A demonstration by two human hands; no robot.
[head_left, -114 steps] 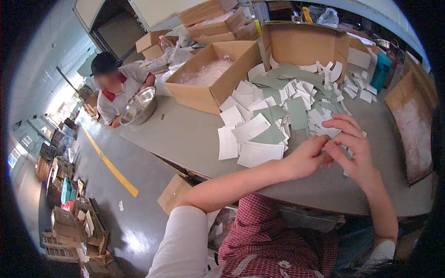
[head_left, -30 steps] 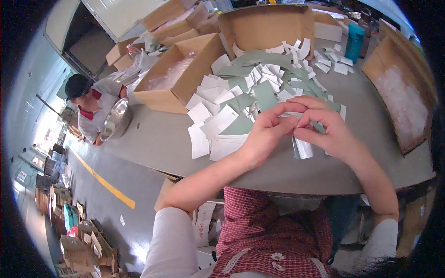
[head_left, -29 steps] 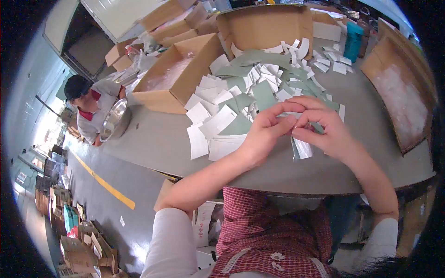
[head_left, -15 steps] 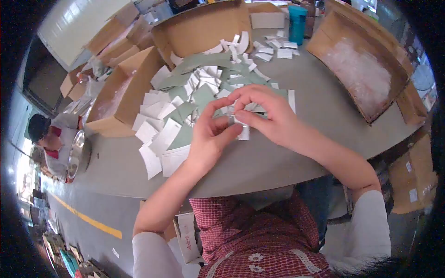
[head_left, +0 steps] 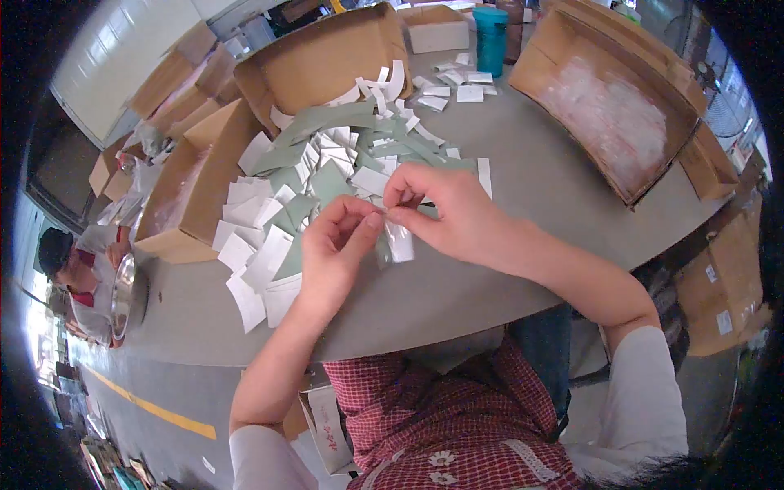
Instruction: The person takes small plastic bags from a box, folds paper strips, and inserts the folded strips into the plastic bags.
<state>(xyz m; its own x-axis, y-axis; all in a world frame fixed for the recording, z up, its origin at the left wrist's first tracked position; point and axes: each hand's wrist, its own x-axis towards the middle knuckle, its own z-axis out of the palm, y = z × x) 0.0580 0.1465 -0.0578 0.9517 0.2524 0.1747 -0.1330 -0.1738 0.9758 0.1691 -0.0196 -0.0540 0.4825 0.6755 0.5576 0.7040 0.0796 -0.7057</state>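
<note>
My left hand point(head_left: 335, 249) and my right hand point(head_left: 437, 208) meet over the near part of the grey table point(head_left: 376, 318). Thumb and index finger of each pinch the top of a small clear plastic bag point(head_left: 398, 245), which hangs below the fingertips and shows something white inside. Behind and left of my hands lies a wide heap of white cards point(head_left: 268, 260) and green-grey sheets point(head_left: 306, 122). Several small white packets point(head_left: 470, 93) are scattered farther back.
An open carton point(head_left: 237, 122) stands left of the heap, another point(head_left: 335, 57) behind it. A carton of clear bags point(head_left: 608, 114) is at right, a teal cup point(head_left: 490, 42) at the back. A person point(head_left: 90, 282) with a metal bowl point(head_left: 124, 296) is at far left.
Both hands have come lower and left in the view, and their fingertips have closed together at the bag's top. More of the hanging bag shows. The whole view has shifted slightly.
</note>
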